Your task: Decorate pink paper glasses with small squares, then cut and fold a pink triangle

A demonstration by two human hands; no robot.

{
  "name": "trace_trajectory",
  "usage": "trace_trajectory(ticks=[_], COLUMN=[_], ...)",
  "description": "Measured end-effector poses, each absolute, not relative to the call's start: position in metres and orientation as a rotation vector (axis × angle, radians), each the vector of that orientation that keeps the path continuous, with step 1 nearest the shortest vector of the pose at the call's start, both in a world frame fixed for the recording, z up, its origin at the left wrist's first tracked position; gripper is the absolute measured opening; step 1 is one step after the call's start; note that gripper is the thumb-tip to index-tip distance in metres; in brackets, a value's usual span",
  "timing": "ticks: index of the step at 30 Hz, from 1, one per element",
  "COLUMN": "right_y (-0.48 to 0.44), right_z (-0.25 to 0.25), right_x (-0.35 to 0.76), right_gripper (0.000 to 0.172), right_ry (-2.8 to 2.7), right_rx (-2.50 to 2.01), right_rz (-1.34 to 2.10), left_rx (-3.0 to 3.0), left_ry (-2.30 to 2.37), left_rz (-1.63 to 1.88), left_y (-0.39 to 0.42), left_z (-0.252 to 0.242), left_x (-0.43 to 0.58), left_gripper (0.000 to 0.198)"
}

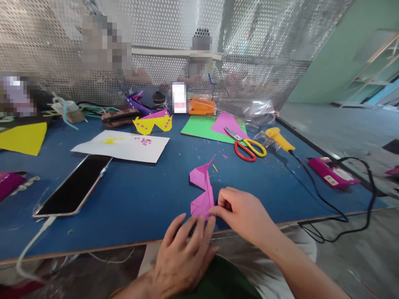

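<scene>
Left hand (pixel 183 253), folded pink paper (pixel 202 189), right hand (pixel 241 211) at the blue table's (pixel 140 199) near edge.
The left hand's fingers lie spread, tips touching the paper's near end; the right hand's thumb and forefinger pinch its near right corner.

The near corner of the folded pink paper (pixel 202 189) is covered by the fingertips of the left hand (pixel 183 253) and right hand (pixel 241 211), so its lower edge cannot be seen. Both forearms run out of the bottom of the frame. Behind the mesh screen (pixel 264 50), two people (pixel 106 41) are only pixelated blocks, as are a small upright item (pixel 179 97) at the back of the table and a patch (pixel 18 93) of things at the far left. A yellow sheet (pixel 23 137) and a purple object (pixel 9 182) are cut by the left edge
</scene>
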State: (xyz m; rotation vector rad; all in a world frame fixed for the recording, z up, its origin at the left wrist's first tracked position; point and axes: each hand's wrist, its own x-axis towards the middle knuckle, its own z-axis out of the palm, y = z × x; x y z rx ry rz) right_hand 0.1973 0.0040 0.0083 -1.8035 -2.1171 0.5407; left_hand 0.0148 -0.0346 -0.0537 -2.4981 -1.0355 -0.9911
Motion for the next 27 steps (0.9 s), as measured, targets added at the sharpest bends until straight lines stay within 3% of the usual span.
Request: trace_trajectory(ticks=[14,22,27], right_y=[-0.007,-0.017,-0.016], right_z=[-0.002,-0.01,-0.007], right_x=[0.199,0.195,0.196], right_gripper=[0.023,0.019,0.019], right_ry=[-2.206,-2.206,-2.231], right_rx=[-1.659,-1.648,-1.665], right_rz=[0.426,0.275,0.312], left_rx=[-2.58,-2.414,-2.487], left_ry=[-1.006,-0.982,-0.98], left_rz=[-0.916,-1.125,-1.082], left_y=[-0.035,-0.033,-0.036], left_z=[-0.049,-0.056,-0.05], left_x=[0.008,0.009,0.009], left_gripper=[0.044,0.034,0.03])
